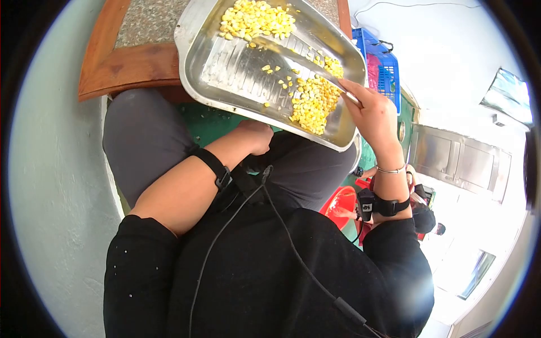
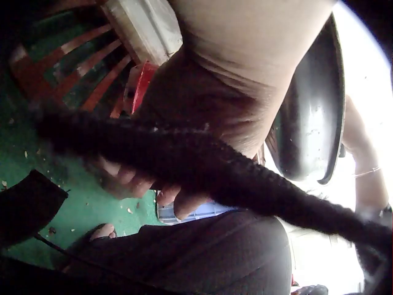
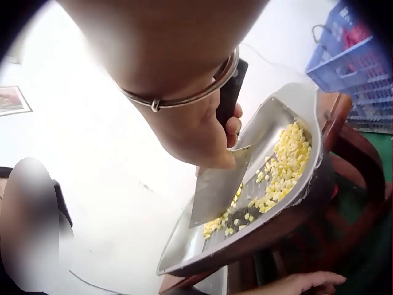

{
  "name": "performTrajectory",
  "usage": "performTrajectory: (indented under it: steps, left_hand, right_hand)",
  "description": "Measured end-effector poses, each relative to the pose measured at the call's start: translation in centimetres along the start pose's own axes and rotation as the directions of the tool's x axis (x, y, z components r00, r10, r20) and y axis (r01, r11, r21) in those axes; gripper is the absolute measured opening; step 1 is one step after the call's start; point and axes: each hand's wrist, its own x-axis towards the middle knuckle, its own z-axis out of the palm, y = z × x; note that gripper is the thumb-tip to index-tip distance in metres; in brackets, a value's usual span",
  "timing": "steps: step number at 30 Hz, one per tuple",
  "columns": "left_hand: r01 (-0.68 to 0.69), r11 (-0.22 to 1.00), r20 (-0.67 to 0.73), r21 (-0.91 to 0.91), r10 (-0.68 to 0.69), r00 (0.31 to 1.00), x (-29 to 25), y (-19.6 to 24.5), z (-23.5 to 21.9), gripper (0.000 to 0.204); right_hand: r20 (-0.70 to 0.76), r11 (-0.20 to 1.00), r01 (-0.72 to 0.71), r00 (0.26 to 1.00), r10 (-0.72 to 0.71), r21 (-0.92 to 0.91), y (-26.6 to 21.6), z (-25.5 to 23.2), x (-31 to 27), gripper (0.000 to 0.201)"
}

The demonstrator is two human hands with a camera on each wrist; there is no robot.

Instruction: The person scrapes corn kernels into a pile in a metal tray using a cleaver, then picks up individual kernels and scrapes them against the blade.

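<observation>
A metal tray (image 1: 225, 67) of yellow corn kernels rests tilted at the table's edge, over the person's lap. One heap of kernels (image 1: 256, 19) lies toward the far left and another heap (image 1: 315, 104) at the near right, with loose ones scattered between. The right hand (image 1: 372, 115) grips a broad-bladed kitchen knife (image 3: 218, 187) by its dark handle (image 3: 232, 92). Its blade reaches down into the tray among the corn. Below the tray's near edge, the left hand (image 1: 256, 136) hangs with loosely curled fingers (image 2: 187, 203), partly hidden behind a dark strap in the left wrist view.
The wood-framed stone tabletop (image 1: 149, 25) supports the tray. A blue plastic crate (image 1: 389, 70) stands beyond it at right. Behind the right arm are a red basin (image 1: 341, 205) and other people. A pale wall (image 1: 56, 169) runs along the left.
</observation>
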Motion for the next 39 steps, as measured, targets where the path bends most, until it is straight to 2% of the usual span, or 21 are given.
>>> performTrajectory:
  steps: [3, 6, 8, 9, 11, 14, 16, 17, 18, 23, 27, 29, 36, 39]
  left_hand:
    - [0.018, 0.999, 0.045, -0.031, -0.017, 0.999, -0.2, 0.1, -0.4, 0.033]
    - [0.020, 1.000, 0.072, -0.019, -0.019, 0.997, -0.2, 0.3, -0.5, 0.033]
    - [0.017, 1.000, 0.049, -0.001, -0.017, 0.999, -0.4, 0.4, -0.7, 0.034]
    - [0.017, 1.000, 0.052, 0.001, -0.017, 0.999, -0.5, 0.5, -0.8, 0.034]
    - [0.022, 1.000, 0.026, 0.004, -0.022, 0.999, -0.6, 0.5, -0.9, 0.034]
    - [0.024, 1.000, 0.041, 0.011, -0.024, 0.999, -0.4, 0.4, -0.7, 0.035]
    - [0.026, 1.000, 0.049, -0.012, -0.025, 0.998, -0.7, 0.6, -1.2, 0.036]
    - [0.030, 0.999, 0.058, -0.037, -0.028, 0.998, -0.9, 0.6, -1.4, 0.036]
    - [0.033, 0.999, 0.059, -0.039, -0.030, 0.998, -1.0, 0.6, -1.5, 0.036]
    - [0.057, 0.997, 0.063, -0.048, -0.054, 0.997, -0.9, 0.6, -1.3, 0.038]
    - [0.060, 0.997, 0.065, -0.055, -0.056, 0.996, -0.7, 0.4, -0.8, 0.040]
    - [0.018, 0.999, -0.073, -0.052, -0.021, 0.997, -0.1, -0.3, 0.6, 0.028]
    - [-0.016, 0.999, -0.095, -0.039, 0.012, 0.995, -0.9, 0.1, -0.2, 0.028]
    - [0.015, 0.997, -0.061, -0.070, -0.020, 0.998, -0.7, -0.1, 0.0, 0.029]
  right_hand:
    - [0.035, 0.997, 0.042, 0.999, -0.040, -0.065, 0.8, -1.3, -1.0, 0.029]
    - [0.099, 1.000, -0.009, 0.995, 0.012, -0.027, 1.1, -2.1, -2.2, 0.026]
    - [0.131, 0.946, -0.233, 0.969, 0.208, 0.223, 0.7, -2.0, -2.7, 0.023]
    - [0.130, 0.945, -0.236, 0.969, 0.210, 0.225, 0.9, -1.9, -2.8, 0.023]
    - [0.225, 0.891, -0.368, 0.922, 0.314, 0.265, 1.2, -1.3, -3.2, 0.023]
    - [0.262, 0.852, -0.375, 0.920, 0.292, 0.367, 1.1, 0.4, -3.5, 0.025]
    - [0.280, 0.860, -0.371, 0.918, 0.282, 0.351, 0.7, 0.6, -3.4, 0.027]
    - [0.281, 0.847, -0.373, 0.918, 0.279, 0.378, 0.7, 0.9, -3.5, 0.018]
    - [0.281, 0.834, -0.375, 0.919, 0.276, 0.406, 0.7, 1.1, -3.5, 0.022]
    - [0.263, 0.840, -0.346, 0.931, 0.252, 0.417, 1.1, 1.6, -3.6, 0.016]
    - [0.273, 0.844, -0.344, 0.930, 0.245, 0.412, 1.0, 1.6, -3.4, 0.019]
    - [0.260, 0.857, -0.343, 0.931, 0.256, 0.384, 1.2, 1.8, -3.3, 0.023]
    - [0.301, 0.886, -0.347, 0.919, 0.256, 0.307, 2.3, 2.1, -2.8, 0.027]
    - [0.255, 0.876, -0.311, 0.940, 0.226, 0.369, 2.6, 2.5, -2.9, 0.024]
